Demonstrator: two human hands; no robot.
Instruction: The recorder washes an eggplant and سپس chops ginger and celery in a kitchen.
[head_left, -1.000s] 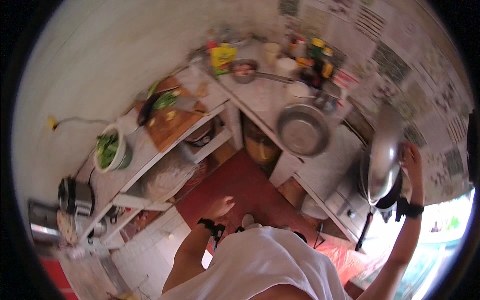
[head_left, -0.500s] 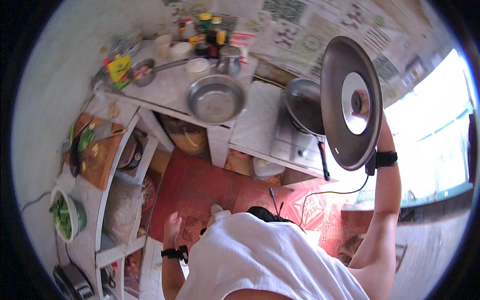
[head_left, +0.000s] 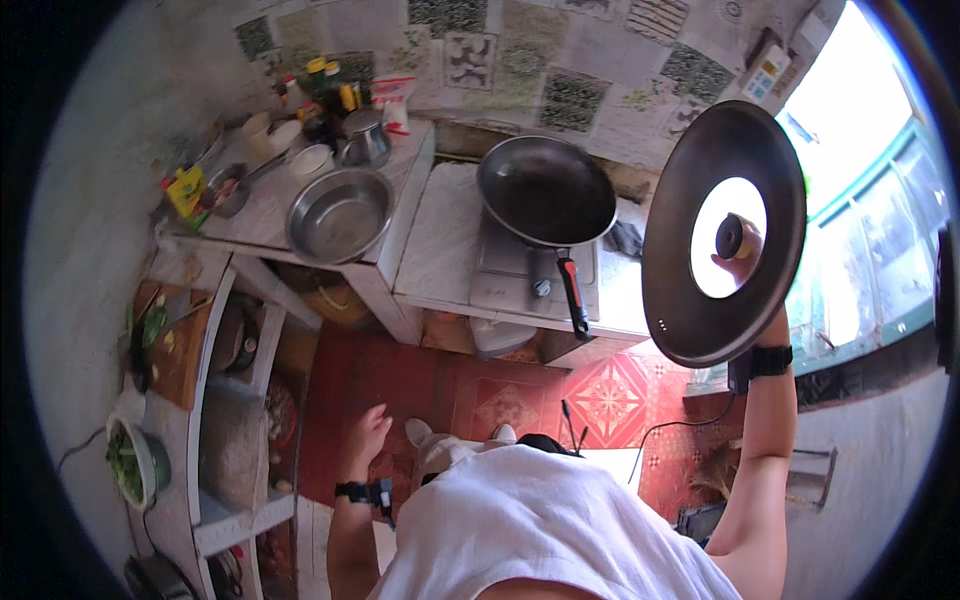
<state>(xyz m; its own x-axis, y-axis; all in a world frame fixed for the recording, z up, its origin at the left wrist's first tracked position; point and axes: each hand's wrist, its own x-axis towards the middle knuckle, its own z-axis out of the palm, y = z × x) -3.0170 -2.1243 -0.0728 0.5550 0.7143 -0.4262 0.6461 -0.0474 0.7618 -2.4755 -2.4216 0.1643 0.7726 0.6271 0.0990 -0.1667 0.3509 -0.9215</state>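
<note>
- Lid [head_left: 722, 212]: near three o'clock, held up tilted.
- Pan [head_left: 547, 190]: one o'clock, on the cooktop [head_left: 500, 280], handle toward six.
- Right hand [head_left: 743, 262]: near three o'clock, behind the lid, fingers pinching its knob [head_left: 730, 236].
- Left hand [head_left: 368, 438]: seven o'clock, over the red floor [head_left: 430, 365], fingers loosely spread.

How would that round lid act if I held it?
The lid looks stiff: no sag shows, though the right hand holds only its middle. Its see-through centre, probably glass, might crack if dropped. Stood on its round rim, it could roll.
</note>
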